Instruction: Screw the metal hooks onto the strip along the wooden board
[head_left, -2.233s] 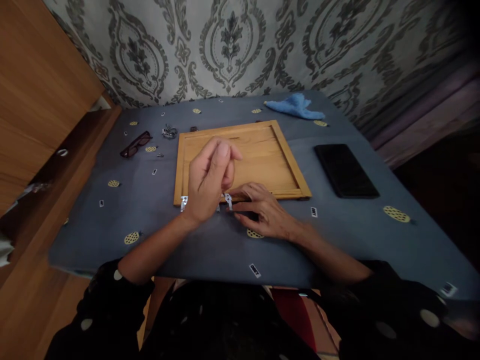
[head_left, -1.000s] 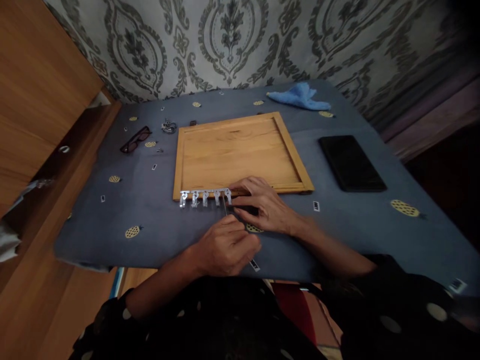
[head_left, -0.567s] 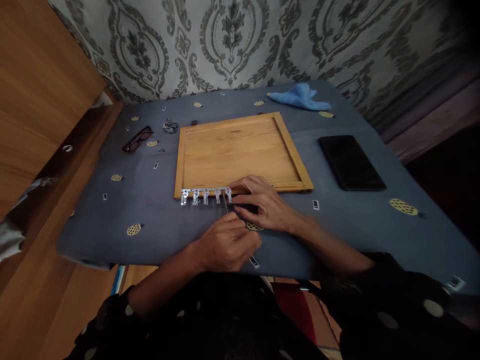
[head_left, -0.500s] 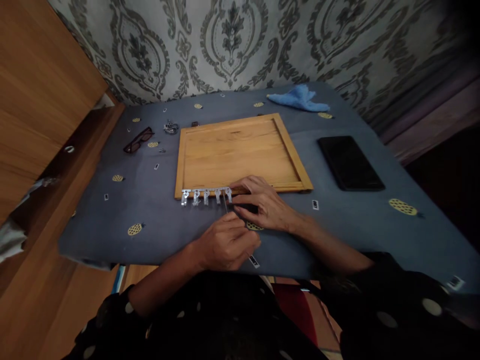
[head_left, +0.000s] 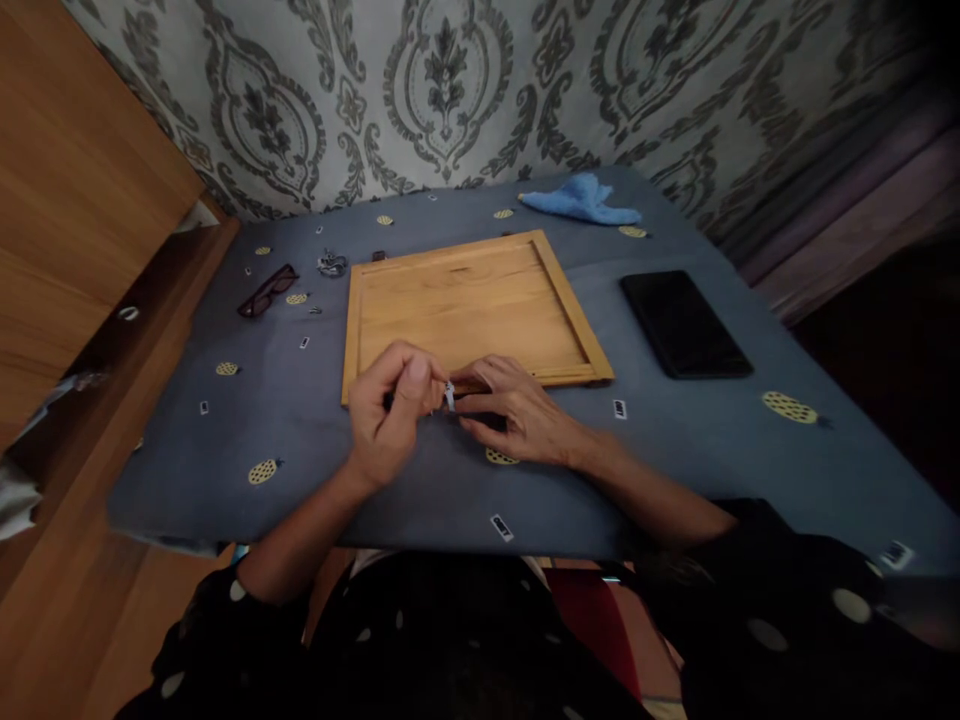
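Metal hook (head_left: 450, 396) at edge of board (head_left: 465, 310), between left hand (head_left: 391, 412), right hand (head_left: 521, 415).

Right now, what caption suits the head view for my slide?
Left hand and right hand flank a metal hook at the near edge of a wooden panel.

Yellow-brown wooden panel (head_left: 465, 300), blue-grey tablecloth (head_left: 570, 500) with yellow pineapples, blue cloth (head_left: 581, 198), black polka-dotted sleeves (head_left: 217, 620)
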